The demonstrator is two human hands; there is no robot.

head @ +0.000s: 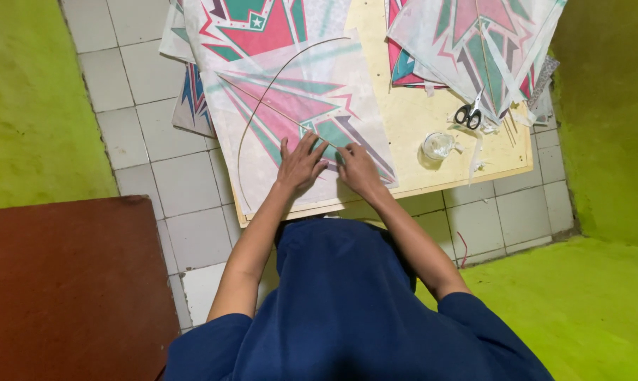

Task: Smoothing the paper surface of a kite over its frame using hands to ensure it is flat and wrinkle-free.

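Both hands, left hand (300, 164) and right hand (356, 168), press flat with fingers spread on a paper kite (298, 113); scissors (468, 115) and what seems a glue cup (437, 145) lie nearby.

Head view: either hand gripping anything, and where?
Nothing gripped. The left hand and right hand press flat on the kite sheet near its lower corner, by the thin stick.

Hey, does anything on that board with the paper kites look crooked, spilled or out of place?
Nothing looks spilled or damaged. The thin bowed stick arches off the translucent pink-and-teal paper kite, only partly lying on it, while both hands, left and right, press near its lower corner. The black-handled scissors rest on the yellow wooden board.
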